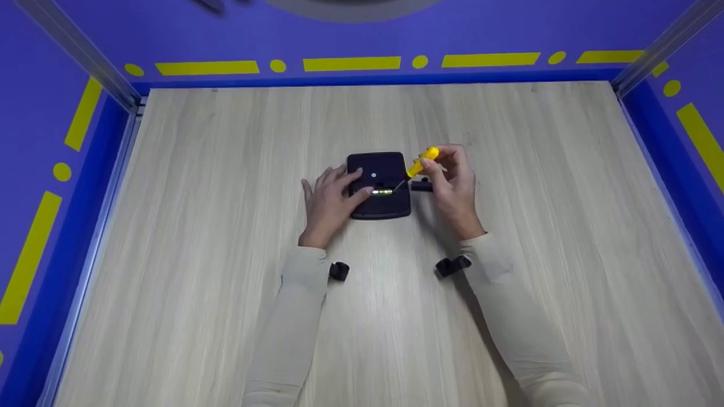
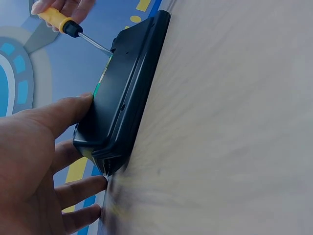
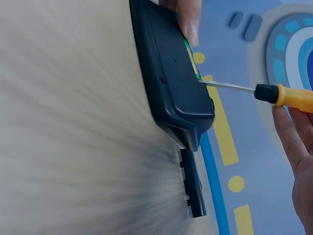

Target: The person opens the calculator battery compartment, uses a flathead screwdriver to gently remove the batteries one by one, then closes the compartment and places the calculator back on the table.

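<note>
A flat black device [image 1: 390,164] lies on the table with a slim battery [image 1: 383,191], green and yellow, showing in its slot. My left hand [image 1: 330,204] rests against the device's left side, thumb tip at the battery's left end and fingers spread. In my right hand [image 1: 457,189] I hold a yellow-handled screwdriver [image 1: 422,161] between thumb and fingers, tilted down to the left. Its metal tip meets the slot at the battery's right end, as the right wrist view shows on the device [image 3: 168,73]. A small black cover [image 3: 193,186] lies on the table just right of the device.
The pale wooden table [image 1: 226,169] extends around the device on all sides. Blue panels [image 1: 339,42] with yellow marks stand along its back and sides. Black wrist mounts [image 1: 339,271] sit at both sleeves.
</note>
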A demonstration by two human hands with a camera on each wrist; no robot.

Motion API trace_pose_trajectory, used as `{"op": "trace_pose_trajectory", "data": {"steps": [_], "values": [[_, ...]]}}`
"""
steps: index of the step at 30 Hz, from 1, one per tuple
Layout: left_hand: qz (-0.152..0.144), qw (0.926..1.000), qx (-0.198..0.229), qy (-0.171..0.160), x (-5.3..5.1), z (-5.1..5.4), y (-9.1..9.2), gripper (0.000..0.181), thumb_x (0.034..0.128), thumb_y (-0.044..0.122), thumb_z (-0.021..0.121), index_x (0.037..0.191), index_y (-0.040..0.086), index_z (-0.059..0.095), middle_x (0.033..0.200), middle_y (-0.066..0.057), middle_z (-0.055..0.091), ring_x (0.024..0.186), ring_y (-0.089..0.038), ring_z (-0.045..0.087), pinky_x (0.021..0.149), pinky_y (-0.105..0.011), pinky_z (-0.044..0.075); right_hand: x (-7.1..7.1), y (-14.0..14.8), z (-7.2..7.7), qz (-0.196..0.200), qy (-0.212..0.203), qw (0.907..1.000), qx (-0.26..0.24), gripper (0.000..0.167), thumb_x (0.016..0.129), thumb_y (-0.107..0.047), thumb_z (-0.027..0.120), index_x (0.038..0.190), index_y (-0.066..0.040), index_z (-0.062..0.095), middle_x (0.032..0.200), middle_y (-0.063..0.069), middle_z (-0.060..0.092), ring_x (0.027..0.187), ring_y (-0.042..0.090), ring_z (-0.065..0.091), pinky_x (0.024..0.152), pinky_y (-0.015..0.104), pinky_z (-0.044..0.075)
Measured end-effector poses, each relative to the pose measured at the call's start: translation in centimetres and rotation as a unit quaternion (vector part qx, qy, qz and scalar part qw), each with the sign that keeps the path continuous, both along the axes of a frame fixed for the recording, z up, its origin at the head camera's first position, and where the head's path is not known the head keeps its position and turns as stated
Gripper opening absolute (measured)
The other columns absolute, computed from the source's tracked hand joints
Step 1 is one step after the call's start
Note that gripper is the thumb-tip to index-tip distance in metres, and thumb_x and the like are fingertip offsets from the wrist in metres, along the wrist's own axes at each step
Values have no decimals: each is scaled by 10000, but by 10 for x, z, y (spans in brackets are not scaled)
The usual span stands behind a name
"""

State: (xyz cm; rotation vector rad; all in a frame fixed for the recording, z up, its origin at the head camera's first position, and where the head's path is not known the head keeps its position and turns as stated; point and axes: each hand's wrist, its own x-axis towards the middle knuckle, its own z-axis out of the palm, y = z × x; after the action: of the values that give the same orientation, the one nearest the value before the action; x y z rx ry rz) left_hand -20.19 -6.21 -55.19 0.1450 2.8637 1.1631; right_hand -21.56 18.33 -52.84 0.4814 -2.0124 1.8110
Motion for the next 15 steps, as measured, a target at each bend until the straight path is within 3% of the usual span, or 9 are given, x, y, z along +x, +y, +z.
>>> {"op": "trace_pose_trajectory", "data": {"steps": [6, 15], "values": [[29, 10000, -67, 13, 0, -2, 0, 612, 985, 570, 693, 1497, 240, 636, 1642, -81, 460, 1572, -343, 290, 1227, -707, -78, 0, 2, -5, -4, -84, 9995, -298, 148, 1040, 43, 636, 1164, 76, 560, 1090, 171, 680, 969, 282, 693, 832, 353, 631], [22, 10000, -81, -18, 0, 1, 1, 609, 988, 562, 695, 1503, 243, 628, 1647, -80, 453, 1576, -342, 280, 1230, -704, -73, -4, 7, -9, 20, -148, 9987, -495, 162, 1061, -31, 643, 1199, 14, 570, 1112, 186, 677, 976, 315, 703, 833, 416, 634]]}}
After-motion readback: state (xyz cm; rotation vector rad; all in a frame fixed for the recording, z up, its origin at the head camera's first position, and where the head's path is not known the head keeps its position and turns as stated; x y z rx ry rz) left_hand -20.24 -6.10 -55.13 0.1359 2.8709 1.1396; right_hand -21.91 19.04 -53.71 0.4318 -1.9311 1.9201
